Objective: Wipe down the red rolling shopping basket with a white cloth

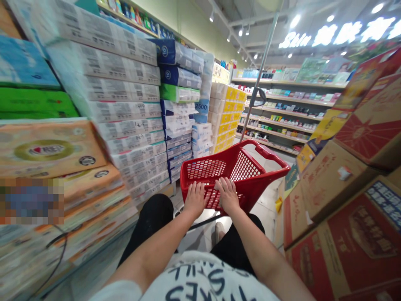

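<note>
A red plastic shopping basket (250, 167) on wheels stands in a store aisle just ahead of me, with nothing visible inside it. My left hand (194, 200) grips the near rim of the basket, fingers curled over the edge. Beside it, my right hand (228, 194) holds the same rim in the same way. A grey metal pull handle (258, 90) rises from the far side of the basket.
Tall stacks of packaged tissue (125, 108) line the left side of the aisle. Red and brown cardboard boxes (347, 188) are piled on the right. Stocked shelves (282, 121) stand at the far end. The floor ahead is narrow.
</note>
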{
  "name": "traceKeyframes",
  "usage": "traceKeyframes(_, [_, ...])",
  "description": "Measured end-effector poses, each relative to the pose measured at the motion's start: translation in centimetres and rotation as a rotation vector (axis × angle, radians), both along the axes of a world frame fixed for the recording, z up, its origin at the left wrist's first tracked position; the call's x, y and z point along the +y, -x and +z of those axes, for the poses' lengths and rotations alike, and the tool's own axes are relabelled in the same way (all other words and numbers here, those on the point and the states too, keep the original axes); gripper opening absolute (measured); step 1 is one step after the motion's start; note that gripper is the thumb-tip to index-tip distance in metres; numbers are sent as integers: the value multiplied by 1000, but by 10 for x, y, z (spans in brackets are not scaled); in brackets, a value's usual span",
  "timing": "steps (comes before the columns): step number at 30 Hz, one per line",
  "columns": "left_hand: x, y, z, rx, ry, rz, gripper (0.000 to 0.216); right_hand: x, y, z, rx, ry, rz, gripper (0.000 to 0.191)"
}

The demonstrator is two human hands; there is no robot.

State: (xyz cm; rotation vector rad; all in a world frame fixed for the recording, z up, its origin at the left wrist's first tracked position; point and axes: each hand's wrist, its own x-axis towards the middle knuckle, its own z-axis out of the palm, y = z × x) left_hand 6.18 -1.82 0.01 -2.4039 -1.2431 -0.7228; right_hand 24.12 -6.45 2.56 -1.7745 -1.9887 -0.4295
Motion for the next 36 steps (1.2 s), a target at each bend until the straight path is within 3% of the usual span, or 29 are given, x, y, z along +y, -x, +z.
traceKeyframes(2, [1,0,0,1,6,-6,56,1,-1,-3,19,32,-13,63])
traceKeyframes(4, [3,-1,1,-1,22,0,56,6,-5,11,80,127,12,62])
traceKeyframes(6, [4,-2,3,-2,40,10,55,15,-9,38,165,254,59,60])
traceKeyframes(8, [3,-3,4,-7,54,22,55,24,-14,73,207,269,72,61])
traceKeyframes(9, [3,-3,4,-10,56,24,55,28,-16,90,301,211,66,63])
traceKeyframes(11, [0,-1,5,-11,52,20,55,33,-18,121,454,-130,24,60])
traceKeyframes(14, [-4,2,6,-4,39,0,55,31,-18,143,517,-542,-26,47])
traceKeyframes(15, [-5,3,6,-2,38,-1,55,28,-18,142,498,-584,-34,43])
traceKeyframes(17, [-6,4,5,-6,41,6,55,22,-16,127,415,-483,-34,37])
traceKeyframes(21, [-3,3,0,-30,56,21,57,14,-9,76,191,109,-102,27])
traceKeyframes(22, [-2,2,-1,-34,58,17,57,13,-7,65,146,163,-144,28])
traceKeyframes(25, [1,1,-4,-40,61,3,58,15,0,41,66,166,-214,34])
traceKeyframes(28, [3,2,-5,-40,64,-2,59,17,5,30,27,117,-176,48])
traceKeyframes(33, [4,4,-2,-21,79,-10,61,19,-6,26,94,54,-40,40])
traceKeyframes(36, [3,4,-1,-15,89,-9,61,19,-14,32,133,20,-37,36])
